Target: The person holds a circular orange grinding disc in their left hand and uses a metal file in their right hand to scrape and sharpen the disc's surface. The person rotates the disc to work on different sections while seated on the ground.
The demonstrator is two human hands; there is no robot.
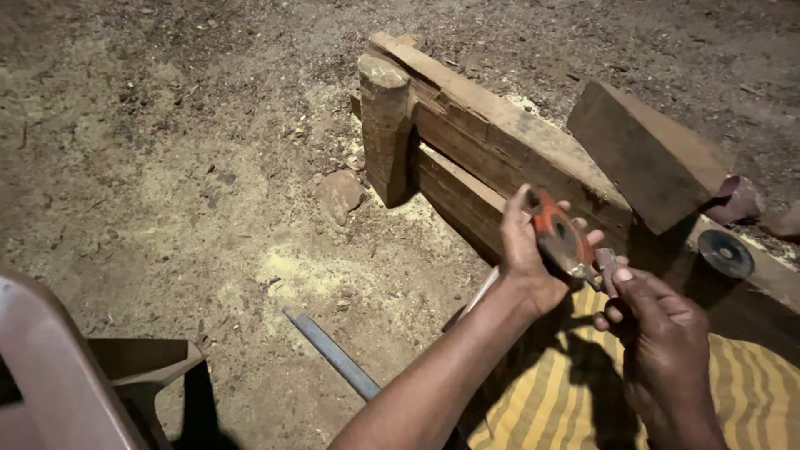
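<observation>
Both hands: left hand (523, 258) grips round orange disc (557, 237); right hand (662, 325) pinches edge.

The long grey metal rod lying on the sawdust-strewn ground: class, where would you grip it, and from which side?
Grip the long grey metal rod around its bare middle, reaching down from above. It lies flat on the ground with open space on both sides, and its near end seems to run under the left forearm, so probably only the middle and far tip are free.
</observation>
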